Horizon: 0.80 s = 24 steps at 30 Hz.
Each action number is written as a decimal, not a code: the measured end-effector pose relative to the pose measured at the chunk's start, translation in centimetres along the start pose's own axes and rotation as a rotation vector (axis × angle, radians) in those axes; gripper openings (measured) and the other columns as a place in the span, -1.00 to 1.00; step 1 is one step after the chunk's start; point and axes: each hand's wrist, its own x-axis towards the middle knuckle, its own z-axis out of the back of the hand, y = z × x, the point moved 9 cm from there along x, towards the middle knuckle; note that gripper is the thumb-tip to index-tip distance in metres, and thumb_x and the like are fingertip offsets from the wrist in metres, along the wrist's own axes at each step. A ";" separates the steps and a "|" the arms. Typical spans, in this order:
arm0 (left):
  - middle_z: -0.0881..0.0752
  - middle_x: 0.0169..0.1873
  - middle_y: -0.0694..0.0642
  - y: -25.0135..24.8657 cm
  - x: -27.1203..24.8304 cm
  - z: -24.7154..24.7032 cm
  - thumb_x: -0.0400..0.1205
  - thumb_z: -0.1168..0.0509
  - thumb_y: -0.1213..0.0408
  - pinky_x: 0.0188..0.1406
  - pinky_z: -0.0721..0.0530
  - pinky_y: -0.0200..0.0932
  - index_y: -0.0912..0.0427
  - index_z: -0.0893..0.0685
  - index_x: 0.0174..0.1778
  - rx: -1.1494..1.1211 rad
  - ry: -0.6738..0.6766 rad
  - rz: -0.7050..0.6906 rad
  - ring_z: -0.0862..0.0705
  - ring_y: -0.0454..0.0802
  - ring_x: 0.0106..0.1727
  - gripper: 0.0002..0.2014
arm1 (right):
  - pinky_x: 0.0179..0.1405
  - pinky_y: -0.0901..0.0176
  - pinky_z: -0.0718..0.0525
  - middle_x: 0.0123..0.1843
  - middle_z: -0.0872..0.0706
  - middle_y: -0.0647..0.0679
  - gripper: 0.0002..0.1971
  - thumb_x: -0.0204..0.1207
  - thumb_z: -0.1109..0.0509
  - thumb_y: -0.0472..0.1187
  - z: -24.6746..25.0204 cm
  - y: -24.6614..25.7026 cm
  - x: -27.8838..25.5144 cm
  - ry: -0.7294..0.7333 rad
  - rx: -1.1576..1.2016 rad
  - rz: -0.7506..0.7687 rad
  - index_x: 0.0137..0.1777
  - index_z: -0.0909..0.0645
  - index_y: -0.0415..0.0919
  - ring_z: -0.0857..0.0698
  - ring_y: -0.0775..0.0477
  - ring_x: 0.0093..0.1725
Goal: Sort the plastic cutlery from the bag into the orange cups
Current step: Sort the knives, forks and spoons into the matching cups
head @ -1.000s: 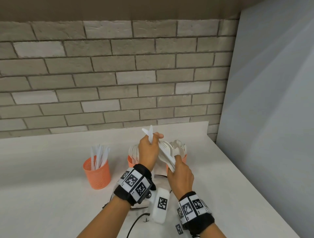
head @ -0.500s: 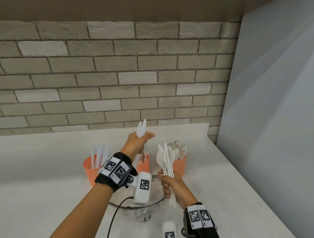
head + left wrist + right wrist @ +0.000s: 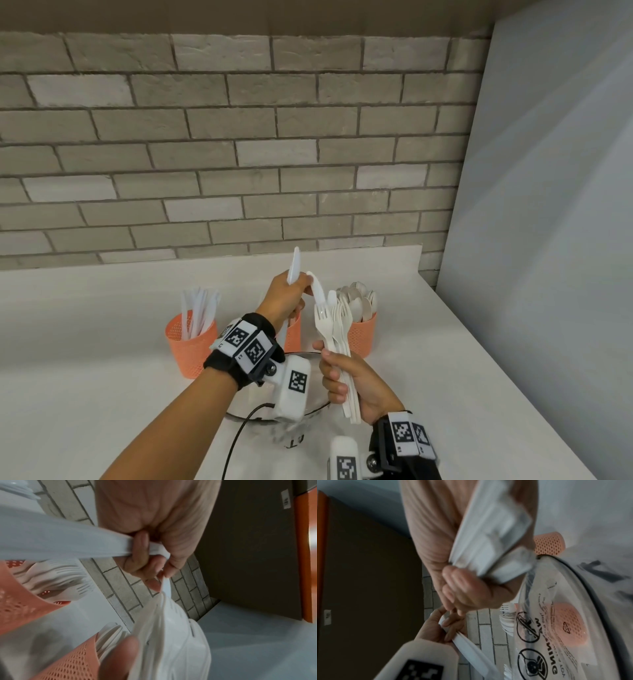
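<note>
The right hand [image 3: 352, 380] has its fingers curled round the handles of a bunch of white plastic forks [image 3: 334, 317], their tines pointing up in front of the cups. The left hand [image 3: 286, 298] grips one white knife [image 3: 294, 265] upright in its fist while its fingertips [image 3: 154, 584] pinch the tip of a second knife [image 3: 318, 289] that leans down into the top of the fork bunch. Behind the hands three orange mesh cups stand in a row on the white counter [image 3: 102, 394]: the left cup [image 3: 190, 342] holds knives, the middle cup [image 3: 293, 334], mostly hidden by the left wrist, holds forks as the left wrist view shows, and the right cup [image 3: 363, 334] holds spoons [image 3: 358, 303]. Below the hands lies the clear plastic bag [image 3: 556, 622] with a dark rim; its print shows round prohibition symbols and, upside down, large black letters of which "NING" can be made out, the smaller lines being too blurred to read. Both wrists carry black bands with square black-and-white marker tags [image 3: 246, 344], and a black cable [image 3: 239, 435] runs off the left wrist's white camera housing. A pale brick wall [image 3: 239, 137] backs the counter.
</note>
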 end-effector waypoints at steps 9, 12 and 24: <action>-0.45 -0.54 0.06 -0.2 1.4 -0.8 0.58 -0.37 0.27 -0.76 -0.31 -0.43 0.18 -0.47 -0.40 0.087 -0.003 -0.032 -0.36 -0.18 -0.68 -0.73 | -0.79 0.41 -0.32 -0.60 -0.40 0.06 -0.79 0.49 -0.26 -0.24 -0.4 1.1 1.2 -0.007 -0.030 0.005 0.12 -0.53 -0.20 -0.33 0.20 -0.72; -0.54 -0.45 0.07 -1.8 2.1 0.9 0.67 -0.22 0.22 -0.61 -0.38 -0.31 0.20 -0.52 -0.14 0.075 -0.135 -0.074 -0.38 -0.09 -0.54 -0.86 | -0.79 0.42 -0.32 -0.60 -0.42 0.07 -0.85 0.58 -0.20 -0.27 -0.6 1.1 1.4 0.008 -0.064 -0.015 0.09 -0.55 -0.19 -0.34 0.20 -0.72; -0.46 -0.73 -0.03 -3.1 2.0 7.8 0.75 0.00 0.19 -0.49 -0.46 -0.24 0.11 -0.52 -0.36 -0.345 -0.508 -0.122 -0.45 -0.18 -0.69 -0.63 | -0.79 0.42 -0.31 -0.61 -0.41 0.10 -0.83 0.65 -0.11 -0.29 -0.9 1.1 1.0 0.004 -0.056 0.010 0.07 -0.54 -0.18 -0.33 0.22 -0.73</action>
